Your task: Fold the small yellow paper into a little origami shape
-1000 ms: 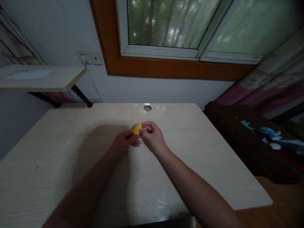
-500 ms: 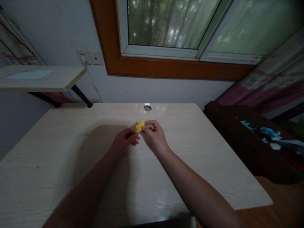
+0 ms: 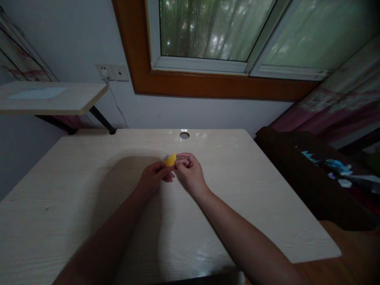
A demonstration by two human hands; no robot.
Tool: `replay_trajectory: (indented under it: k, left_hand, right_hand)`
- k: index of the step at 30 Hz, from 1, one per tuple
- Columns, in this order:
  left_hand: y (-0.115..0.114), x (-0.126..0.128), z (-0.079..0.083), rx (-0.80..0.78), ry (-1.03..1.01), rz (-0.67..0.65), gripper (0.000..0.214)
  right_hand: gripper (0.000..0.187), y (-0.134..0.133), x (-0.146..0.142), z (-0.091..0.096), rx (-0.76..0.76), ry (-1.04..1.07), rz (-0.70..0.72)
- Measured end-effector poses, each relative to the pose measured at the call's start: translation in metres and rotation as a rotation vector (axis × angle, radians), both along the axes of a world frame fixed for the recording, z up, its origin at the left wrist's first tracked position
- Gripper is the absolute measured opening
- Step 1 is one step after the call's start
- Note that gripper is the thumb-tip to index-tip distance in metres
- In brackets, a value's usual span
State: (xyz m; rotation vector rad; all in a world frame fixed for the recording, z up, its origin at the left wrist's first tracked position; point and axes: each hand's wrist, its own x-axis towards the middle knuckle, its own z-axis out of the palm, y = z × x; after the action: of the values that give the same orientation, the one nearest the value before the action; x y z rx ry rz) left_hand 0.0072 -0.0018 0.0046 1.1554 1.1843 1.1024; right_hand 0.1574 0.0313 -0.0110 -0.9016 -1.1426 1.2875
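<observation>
A small piece of folded yellow paper (image 3: 170,160) is held up between my two hands, above the pale wood-grain desk (image 3: 237,221). My left hand (image 3: 154,174) pinches its lower left edge between thumb and forefinger. On the other side my right hand (image 3: 190,168) has its thumb and fingertips closed at the paper's right edge. The fingertips of both hands nearly meet below the paper. Fingers cover part of its lower edge, so its full shape is hidden.
A raised shelf (image 3: 53,105) on black legs stands at the desk's back left, with a white sheet (image 3: 38,93) on it. A round cable hole (image 3: 184,135) lies near the back edge. A white cord hangs from the wall socket (image 3: 112,73). Dark furniture (image 3: 297,170) stands at right.
The yellow paper has moved slightly left and down, into my left hand's pinch. My right hand has shifted left with it, closer to the left.
</observation>
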Motion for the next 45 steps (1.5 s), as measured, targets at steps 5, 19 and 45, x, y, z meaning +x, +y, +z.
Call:
replay_trajectory:
  k: [5, 19, 45]
  left_hand:
    - [0.001, 0.001, 0.000, -0.010, -0.016, 0.019, 0.029]
    - [0.001, 0.001, 0.002, 0.017, -0.001, 0.046, 0.027]
    - [0.005, 0.000, -0.010, 0.036, -0.020, 0.042, 0.030]
  right_hand:
    - [0.031, 0.001, 0.000, 0.000, 0.000, -0.006, -0.002]
    - [0.047, 0.002, 0.002, 0.005, -0.089, 0.136, 0.122]
    - [0.041, 0.007, 0.006, 0.012, -0.103, 0.181, -0.066]
